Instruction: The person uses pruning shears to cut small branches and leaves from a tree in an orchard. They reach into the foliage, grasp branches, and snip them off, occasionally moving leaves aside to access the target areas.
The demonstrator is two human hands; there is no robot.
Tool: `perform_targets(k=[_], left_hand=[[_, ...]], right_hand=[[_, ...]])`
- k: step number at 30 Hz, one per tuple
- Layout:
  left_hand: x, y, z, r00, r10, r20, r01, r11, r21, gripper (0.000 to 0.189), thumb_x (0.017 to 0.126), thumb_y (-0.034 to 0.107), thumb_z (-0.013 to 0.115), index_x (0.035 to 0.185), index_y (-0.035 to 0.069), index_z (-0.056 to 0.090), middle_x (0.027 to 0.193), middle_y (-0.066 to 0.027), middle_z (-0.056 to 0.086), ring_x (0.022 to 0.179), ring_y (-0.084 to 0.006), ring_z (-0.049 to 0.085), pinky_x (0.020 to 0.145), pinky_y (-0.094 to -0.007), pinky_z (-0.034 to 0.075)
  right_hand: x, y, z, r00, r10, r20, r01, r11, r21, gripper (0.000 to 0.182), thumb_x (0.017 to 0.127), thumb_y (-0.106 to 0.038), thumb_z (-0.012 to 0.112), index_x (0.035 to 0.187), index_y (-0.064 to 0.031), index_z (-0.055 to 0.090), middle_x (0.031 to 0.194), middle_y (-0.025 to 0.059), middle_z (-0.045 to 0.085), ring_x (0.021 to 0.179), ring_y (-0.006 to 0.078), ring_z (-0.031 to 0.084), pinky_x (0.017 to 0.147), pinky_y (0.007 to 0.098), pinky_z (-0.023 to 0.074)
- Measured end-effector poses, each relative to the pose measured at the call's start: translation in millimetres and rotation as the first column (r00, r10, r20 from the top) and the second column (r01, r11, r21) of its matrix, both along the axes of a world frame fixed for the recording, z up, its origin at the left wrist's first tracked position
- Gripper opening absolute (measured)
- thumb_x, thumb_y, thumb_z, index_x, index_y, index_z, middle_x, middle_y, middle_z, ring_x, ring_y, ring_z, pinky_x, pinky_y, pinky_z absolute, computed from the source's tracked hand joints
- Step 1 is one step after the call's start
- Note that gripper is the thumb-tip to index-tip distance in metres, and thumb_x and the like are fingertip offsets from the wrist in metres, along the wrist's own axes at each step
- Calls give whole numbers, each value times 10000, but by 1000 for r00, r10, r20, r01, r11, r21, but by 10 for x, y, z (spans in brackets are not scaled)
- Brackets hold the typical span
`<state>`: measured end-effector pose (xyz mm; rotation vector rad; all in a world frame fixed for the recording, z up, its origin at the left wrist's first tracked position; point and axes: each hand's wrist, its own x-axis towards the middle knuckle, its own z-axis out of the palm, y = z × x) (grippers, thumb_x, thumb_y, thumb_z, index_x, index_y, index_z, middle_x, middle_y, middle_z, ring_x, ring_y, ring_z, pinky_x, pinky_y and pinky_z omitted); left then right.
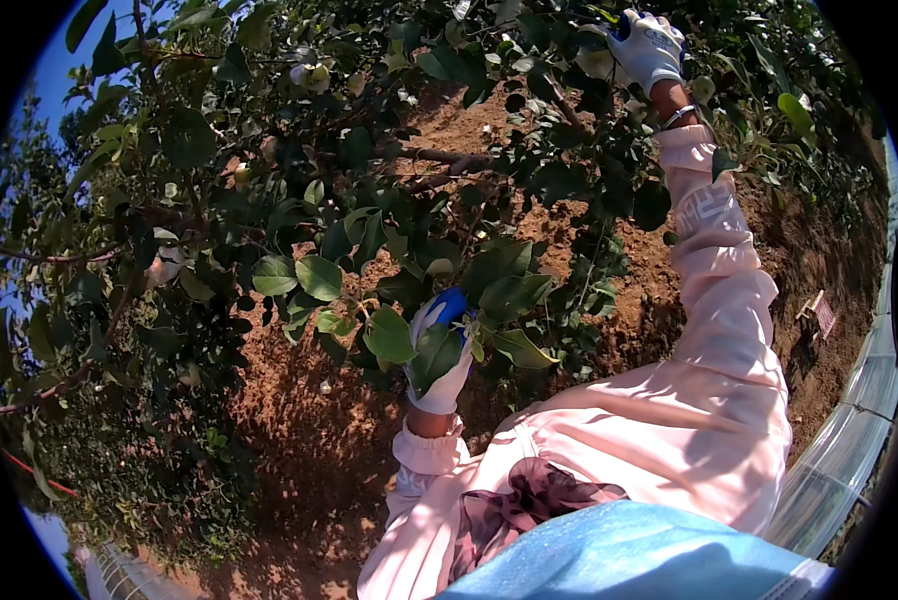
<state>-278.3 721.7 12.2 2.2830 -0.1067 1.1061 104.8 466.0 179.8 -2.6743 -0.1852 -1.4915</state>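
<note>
My right hand [650, 51], in a white work glove with a blue coating, reaches far out among the apple leaves at the top right. Its fingers are curled, and a pale round fruit [596, 61] shows just beside it; whether they touch I cannot tell. Closer to my body, my left hand [443, 375] wears the same kind of glove. A broad green leaf [435, 358] covers part of it, and more leaves hide the fingertips, so any hold is hidden.
Branches [449, 155] cross in front of me above reddish-brown soil [321, 435]. Pale apples [317, 77] hang at the upper left, with a whitish fruit [165, 266] lower down. Clear plastic sheeting [846, 427] runs along the right edge. A small pink object [824, 315] lies on the ground.
</note>
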Motion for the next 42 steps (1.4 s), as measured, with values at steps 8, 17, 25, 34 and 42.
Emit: perform_targets(k=[8,17,25,34,42], left_hand=[[-12,41,16,1000,-29,1,29,998,-60,306,792,52,658,1091,7,610,1123,-145,612,1024,-273,588,904,-366,453],[-5,-34,88,1000,-20,-15,18,993,-115,304,778,21,670,1077,6,616,1102,-134,621,1013,-256,592,902,-351,452],[-1,-13,39,1000,4,-29,-5,999,-43,345,760,14,678,1098,13,609,1112,-138,607,1014,-266,586,895,-352,457],[23,-4,44,999,34,-16,-34,999,12,369,709,-17,693,1069,18,618,1097,-138,616,990,-264,602,868,-343,477],[-4,-6,25,999,39,-17,-40,999,-29,324,723,-27,679,1040,15,626,1085,-131,631,990,-252,613,868,-331,483]], right_hand=[[-186,47,-91,898,253,361,-314,942,119,125,653,-197,681,698,-116,598,727,116,575,749,323,566,660,444,451],[-195,109,-74,943,182,279,-256,931,259,191,701,-280,672,702,-96,620,748,131,611,782,335,588,691,449,471],[-172,133,60,752,277,598,-388,919,62,272,669,-331,716,704,-94,587,746,138,585,746,309,568,699,438,445],[-1220,627,-1087,79,662,-745,-898,372,235,500,821,-416,658,1193,-95,570,1038,168,632,954,276,610,809,372,505],[-617,1598,-878,91,864,495,-243,-462,853,490,902,-299,572,1294,-23,468,1131,65,600,1045,153,558,849,266,457]])
